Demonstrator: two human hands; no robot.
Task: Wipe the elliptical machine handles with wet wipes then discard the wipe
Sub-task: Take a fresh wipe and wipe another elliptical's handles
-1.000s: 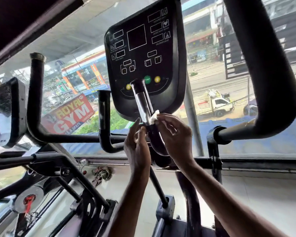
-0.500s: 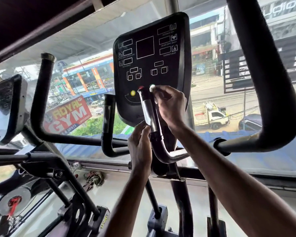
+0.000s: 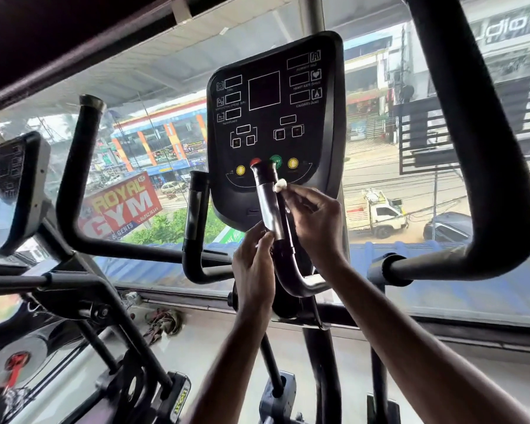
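Observation:
The short inner handle (image 3: 268, 206) of the elliptical rises in front of the black console (image 3: 273, 117); it is black with a shiny metal sensor strip. My right hand (image 3: 315, 221) pinches a small crumpled white wipe (image 3: 279, 185) against the handle's upper right side, just below its tip. Lower down, my left hand (image 3: 253, 270) holds the same handle from the left, with the fingertips at the bottom of the metal strip. A matching inner handle (image 3: 195, 215) stands to the left, untouched.
A thick black moving arm (image 3: 484, 148) curves down on the right and another (image 3: 74, 166) on the left. A neighbouring machine's console (image 3: 6, 191) is at the far left. A crumpled cloth (image 3: 162, 324) lies on the floor by the window sill.
My right hand slid the wipe from the middle of the handle up to its tip, then slightly back down. My left hand stayed on the lower handle. The view tilted up.

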